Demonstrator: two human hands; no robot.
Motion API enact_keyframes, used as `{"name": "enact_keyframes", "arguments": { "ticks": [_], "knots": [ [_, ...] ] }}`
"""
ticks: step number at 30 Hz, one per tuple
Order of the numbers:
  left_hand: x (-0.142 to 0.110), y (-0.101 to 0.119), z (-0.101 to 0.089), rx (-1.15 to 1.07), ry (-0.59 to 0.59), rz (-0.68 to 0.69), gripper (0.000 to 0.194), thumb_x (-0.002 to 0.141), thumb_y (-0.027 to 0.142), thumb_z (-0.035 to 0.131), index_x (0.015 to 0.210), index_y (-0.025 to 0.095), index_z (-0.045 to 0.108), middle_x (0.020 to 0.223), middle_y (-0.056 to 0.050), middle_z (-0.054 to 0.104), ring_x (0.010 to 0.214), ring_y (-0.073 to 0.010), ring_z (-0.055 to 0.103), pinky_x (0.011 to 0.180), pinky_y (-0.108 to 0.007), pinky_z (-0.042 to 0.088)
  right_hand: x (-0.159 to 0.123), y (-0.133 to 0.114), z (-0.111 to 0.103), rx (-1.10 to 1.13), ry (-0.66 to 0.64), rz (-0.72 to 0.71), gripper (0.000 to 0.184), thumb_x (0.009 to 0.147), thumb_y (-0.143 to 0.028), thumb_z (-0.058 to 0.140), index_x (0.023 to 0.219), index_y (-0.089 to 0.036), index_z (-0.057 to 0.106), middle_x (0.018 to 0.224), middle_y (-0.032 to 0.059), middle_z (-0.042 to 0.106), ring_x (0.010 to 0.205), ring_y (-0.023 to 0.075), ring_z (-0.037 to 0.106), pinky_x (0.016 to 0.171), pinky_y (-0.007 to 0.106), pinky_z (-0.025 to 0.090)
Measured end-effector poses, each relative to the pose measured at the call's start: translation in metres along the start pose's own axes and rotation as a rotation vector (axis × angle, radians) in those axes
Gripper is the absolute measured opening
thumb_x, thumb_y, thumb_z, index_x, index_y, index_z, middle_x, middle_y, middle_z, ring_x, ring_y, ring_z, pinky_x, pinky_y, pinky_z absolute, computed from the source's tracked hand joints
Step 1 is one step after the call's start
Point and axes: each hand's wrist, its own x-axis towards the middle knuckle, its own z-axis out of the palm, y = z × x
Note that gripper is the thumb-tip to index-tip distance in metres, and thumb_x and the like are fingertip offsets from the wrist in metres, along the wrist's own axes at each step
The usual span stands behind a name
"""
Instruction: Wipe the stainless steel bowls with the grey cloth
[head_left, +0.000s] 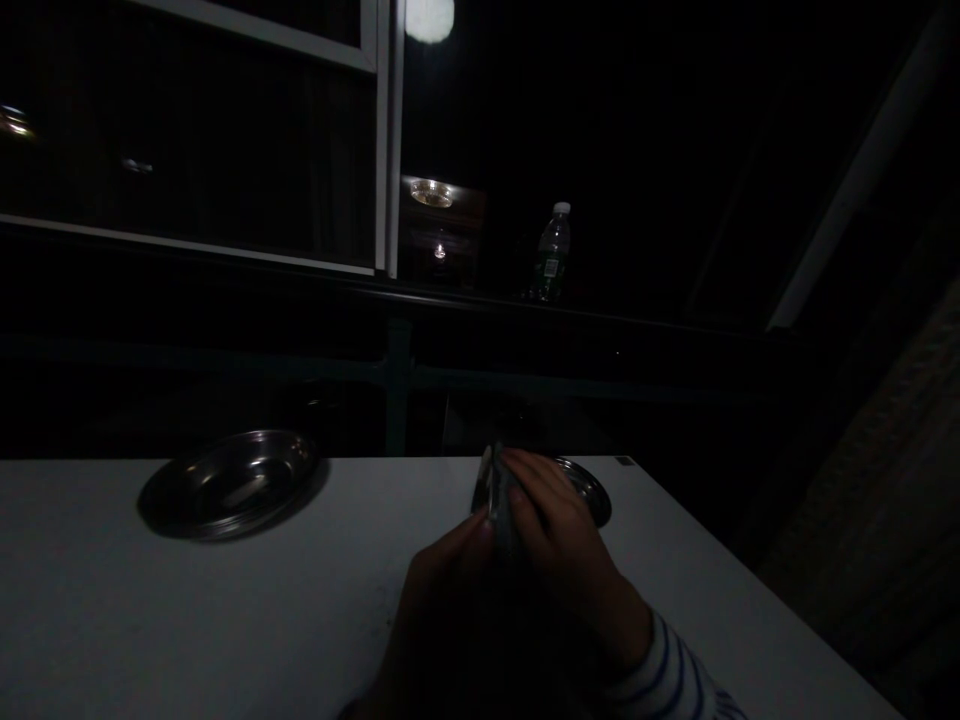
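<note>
A shiny metal plate point(481, 488) is held nearly edge-on above the white table, between my two hands. My left hand point(442, 575) is closed on its near rim with thumb and fingers. My right hand point(559, 530), below a striped sleeve, presses a greyish cloth point(506, 515) against the right face of the plate, its fingers bent over the cloth. Darkness hides the palms and the lower part of the cloth. Behind my right hand a second metal dish point(592, 492) lies on the table, partly covered by the fingers.
Shallow metal plates point(225, 490), seemingly stacked, rest at the left on the white table point(247, 610). Beyond the table's far edge, a plastic bottle point(552, 255) stands on a dark ledge by the window frame point(384, 140). A patterned curtain point(877, 470) hangs at the right.
</note>
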Motion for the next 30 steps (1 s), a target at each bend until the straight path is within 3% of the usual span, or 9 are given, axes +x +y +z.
{"name": "enact_keyframes", "arguments": {
  "ticks": [4, 9, 12, 15, 18, 21, 26, 30],
  "knots": [
    [0.004, 0.006, -0.006, -0.037, 0.068, -0.051, 0.027, 0.08, 0.036, 0.051, 0.085, 0.015, 0.067, 0.083, -0.004, 0.07, 0.074, -0.0171, 0.061, 0.073, -0.025, 0.047, 0.0, -0.008, 0.003, -0.021, -0.003, -0.155, 0.032, 0.089, -0.021, 0.042, 0.118, -0.012, 0.053, 0.12, 0.0103, 0.056, 0.112, 0.0202, 0.047, 0.094, 0.038, 0.044],
    [0.008, 0.014, -0.012, -0.135, 0.21, -0.085, 0.029, 0.077, 0.039, 0.055, 0.087, 0.015, 0.067, 0.086, -0.005, 0.07, 0.075, -0.0168, 0.061, 0.075, -0.026, 0.047, -0.002, -0.021, 0.02, -0.058, 0.122, -0.348, 0.028, 0.085, -0.017, 0.048, 0.112, -0.01, 0.057, 0.116, 0.011, 0.058, 0.111, 0.0219, 0.047, 0.094, 0.038, 0.044],
    [0.006, 0.008, -0.009, -0.12, 0.174, -0.074, 0.029, 0.077, 0.041, 0.055, 0.084, 0.016, 0.067, 0.083, -0.005, 0.07, 0.071, -0.017, 0.06, 0.072, -0.027, 0.047, -0.003, -0.016, 0.021, -0.042, 0.089, -0.286, 0.033, 0.086, -0.019, 0.047, 0.117, -0.009, 0.053, 0.121, 0.0127, 0.054, 0.115, 0.022, 0.045, 0.095, 0.038, 0.043],
    [0.002, -0.002, -0.004, -0.091, 0.055, -0.033, 0.027, 0.078, 0.04, 0.054, 0.079, 0.016, 0.066, 0.079, -0.004, 0.069, 0.073, -0.0182, 0.06, 0.07, -0.026, 0.047, -0.004, -0.004, 0.013, -0.022, 0.031, -0.107, 0.036, 0.09, -0.02, 0.039, 0.122, -0.008, 0.048, 0.124, 0.0127, 0.052, 0.117, 0.0199, 0.043, 0.098, 0.037, 0.041],
    [0.001, -0.006, 0.0, -0.127, 0.023, -0.012, 0.028, 0.079, 0.04, 0.052, 0.078, 0.016, 0.067, 0.077, -0.003, 0.068, 0.077, -0.0186, 0.06, 0.072, -0.025, 0.047, -0.004, 0.004, 0.007, 0.002, -0.022, -0.003, 0.036, 0.092, -0.02, 0.035, 0.124, -0.011, 0.047, 0.124, 0.0097, 0.054, 0.117, 0.0174, 0.044, 0.098, 0.036, 0.041],
    [0.003, 0.002, -0.002, -0.135, 0.053, -0.039, 0.026, 0.078, 0.039, 0.055, 0.079, 0.016, 0.068, 0.077, -0.004, 0.069, 0.076, -0.0182, 0.06, 0.072, -0.025, 0.047, -0.004, -0.001, 0.01, 0.003, -0.016, -0.118, 0.037, 0.09, -0.022, 0.039, 0.124, -0.009, 0.047, 0.126, 0.011, 0.051, 0.12, 0.0193, 0.041, 0.1, 0.038, 0.039],
    [0.007, 0.014, -0.01, -0.201, 0.168, -0.069, 0.023, 0.076, 0.037, 0.057, 0.082, 0.018, 0.068, 0.085, -0.004, 0.069, 0.078, -0.0173, 0.061, 0.076, -0.026, 0.047, -0.005, -0.016, 0.025, -0.067, 0.117, -0.343, 0.031, 0.088, -0.02, 0.043, 0.116, -0.009, 0.053, 0.12, 0.0125, 0.055, 0.117, 0.0226, 0.043, 0.097, 0.04, 0.041],
    [0.006, 0.008, -0.008, -0.142, 0.122, -0.068, 0.025, 0.076, 0.039, 0.058, 0.079, 0.017, 0.068, 0.079, -0.004, 0.07, 0.073, -0.0168, 0.06, 0.07, -0.025, 0.047, -0.004, -0.011, 0.018, -0.056, 0.081, -0.237, 0.033, 0.089, -0.02, 0.041, 0.119, -0.01, 0.051, 0.122, 0.012, 0.054, 0.118, 0.0211, 0.043, 0.097, 0.039, 0.041]
  ]
}}
